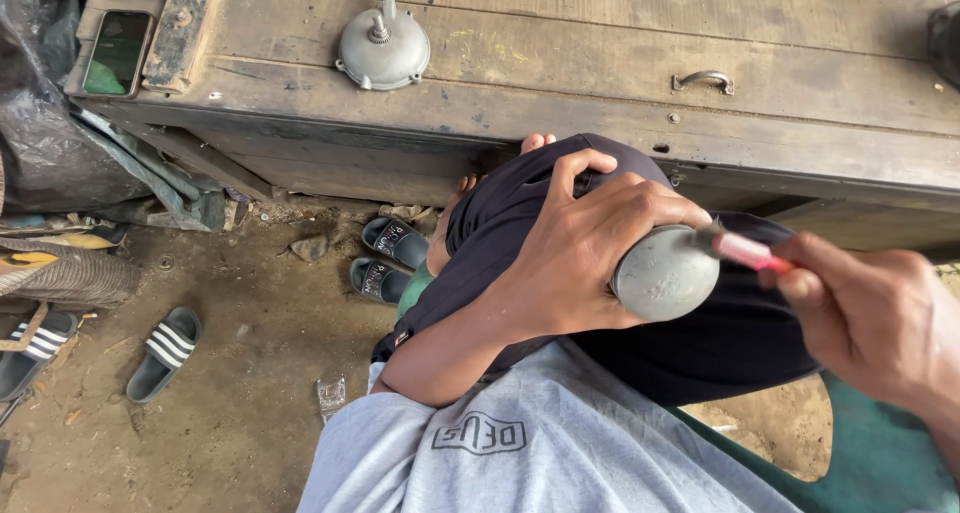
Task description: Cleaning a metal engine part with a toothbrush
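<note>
Outdoor dirt floor (250, 373), worn wooden desk (600, 63) across top of view. On desk: round grey metal cover (383, 48) with upright stem, well apart from hands; metal handle (703, 78) further right; phone (117, 51) at far left corner. Black plastic sheet (50, 103) bunched left of desk.

Left hand (580, 253) clamped around grey metal dome (665, 273), fingers wrapped over its top and far side, dome held over lap against dark trousers (720, 343). Domed face pointing right, toward right hand. Surface looks pitted, dull.

Right hand (870, 313) closed on slim red-pink tool (745, 251), pinched near its rear end. Tool's long axis running left-right, slightly uphill toward left; tip touching or just beside upper right edge of dome. Exact contact point hidden by blur. Tool kind unclear, brush or pen-like.

Key relation: dome sits left of right hand, tool axis aimed straight at it, right hand doing the approach, left hand only bracing. Hands near each other, not touching.

Below: grey shirt (520, 443). On floor: pair of black slides (385, 258) under desk edge, striped slides (165, 351) further left, small clear wrapper (331, 393) near shirt. Green surface (870, 463) at lower right.
</note>
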